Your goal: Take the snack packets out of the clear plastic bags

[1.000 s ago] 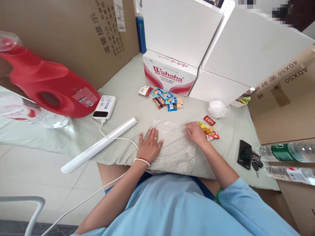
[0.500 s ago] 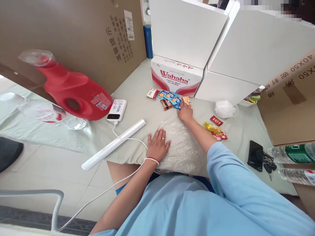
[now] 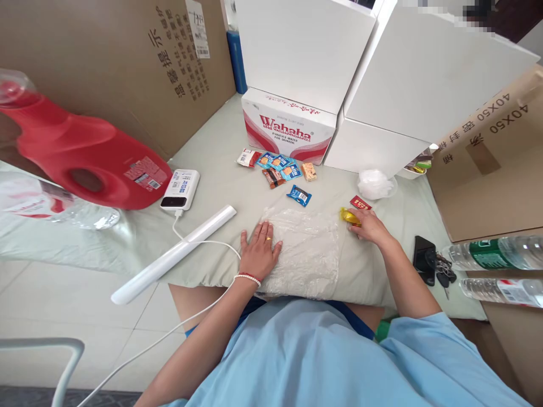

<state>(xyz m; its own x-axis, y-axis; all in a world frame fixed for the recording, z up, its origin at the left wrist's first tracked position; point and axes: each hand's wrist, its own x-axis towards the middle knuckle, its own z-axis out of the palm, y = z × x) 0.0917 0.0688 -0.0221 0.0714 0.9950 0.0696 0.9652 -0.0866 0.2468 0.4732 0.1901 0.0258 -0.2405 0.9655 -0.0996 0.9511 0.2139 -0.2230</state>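
Cloth [image 3: 218, 164] | left grip [image 3: 258, 253] spread on plastic [image 3: 307, 251] | right grip [image 3: 371, 226] half-hides yellow packet [image 3: 347, 216], hold unclear

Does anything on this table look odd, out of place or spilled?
The white bar looks oddly placed: its near end juts past the edge of the covered table, over the floor. The clear plastic under the left hand is crinkled. I see no spill.

A blue shirt [image 3: 305, 356], 1 gold ring [image 3: 268, 238] and white beads [image 3: 251, 278] are worn.
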